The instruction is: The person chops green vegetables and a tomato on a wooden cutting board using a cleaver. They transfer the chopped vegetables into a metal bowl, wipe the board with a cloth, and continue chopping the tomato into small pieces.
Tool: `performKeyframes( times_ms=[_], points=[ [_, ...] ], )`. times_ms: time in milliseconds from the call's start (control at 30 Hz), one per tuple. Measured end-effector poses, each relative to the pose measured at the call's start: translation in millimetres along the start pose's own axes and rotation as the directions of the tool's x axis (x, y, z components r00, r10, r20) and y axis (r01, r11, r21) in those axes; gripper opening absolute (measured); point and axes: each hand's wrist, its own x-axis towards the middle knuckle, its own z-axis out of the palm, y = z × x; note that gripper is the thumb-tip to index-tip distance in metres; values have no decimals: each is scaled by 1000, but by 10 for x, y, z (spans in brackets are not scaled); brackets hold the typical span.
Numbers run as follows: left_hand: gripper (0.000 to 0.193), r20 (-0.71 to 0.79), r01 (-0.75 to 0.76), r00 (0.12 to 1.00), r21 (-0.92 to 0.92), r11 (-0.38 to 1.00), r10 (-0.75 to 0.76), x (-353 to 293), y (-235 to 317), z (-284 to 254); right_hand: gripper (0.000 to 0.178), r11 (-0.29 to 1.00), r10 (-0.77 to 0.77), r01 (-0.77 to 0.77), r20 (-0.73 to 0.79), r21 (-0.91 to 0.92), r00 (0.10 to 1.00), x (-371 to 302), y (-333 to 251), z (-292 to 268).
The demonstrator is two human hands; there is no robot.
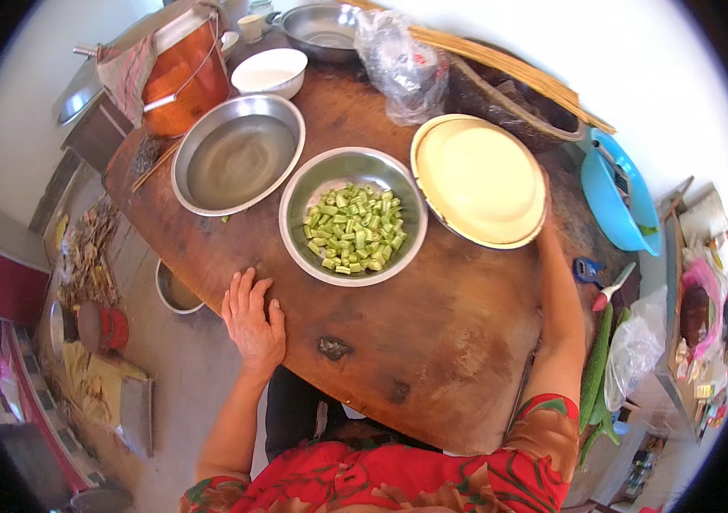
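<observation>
Firstly, we record two hands. Left hand (253, 321): grasping nothing, laid palm down at the near-left edge of the table, fingers slightly spread. Right hand (545, 218): at the far-right rim of a pale yellow round vessel (479, 179), mostly hidden by it; we cannot tell whether the fingers grip or merely touch.

We enter the yellow vessel as lying on the right part of the brown wooden table (458, 342), just beside a steel bowl (298, 195); whether it is a basin or a lid we cannot settle. The steel bowl, about mid-table, holds a heap of cut green pieces (355, 227).

To the left of that bowl and a little farther back, we list a wide metal basin (183, 175) of cloudy liquid (240, 158). Behind it: a white bowl (291, 85) and an orange bucket (184, 81) with a wire handle, a striped cloth (125, 81) draped at its side.

At the back we count another metal basin (321, 30), a clear plastic bag (402, 68), and a dark basket (509, 111) with long thin sticks (518, 73) across it.

Along the right side we note a blue basin (607, 205), long green vegetables (595, 368) and a second clear bag (635, 350) near them.
</observation>
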Motion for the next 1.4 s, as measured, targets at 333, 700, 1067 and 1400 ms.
performKeyframes(
  times_ms=[333, 700, 1067, 1400],
  points=[
    [31, -7, 15, 1000, 14, 1000, -15, -16, 9, -48, 34, 691, -309, 258, 46, -675, 950, 123, -2, 34],
    [32, -74, -37, 997, 16, 999, 38, -10, -48, 42, 45, 172, -519, 54, -44, -984, 854, -1319, -261, 572],
    [33, -115, -99, 988, 33, 994, 103, -53, -159, 160, 56, 416, -82, 137, 113, -899, 990, -3247, -14, 1526],
    [43, -76, -97, 994, -293, 951, 78, -180, -159, 108, 63, 515, -94, 233, 216, -825, 972, -4000, 448, 2059]
  ],
)
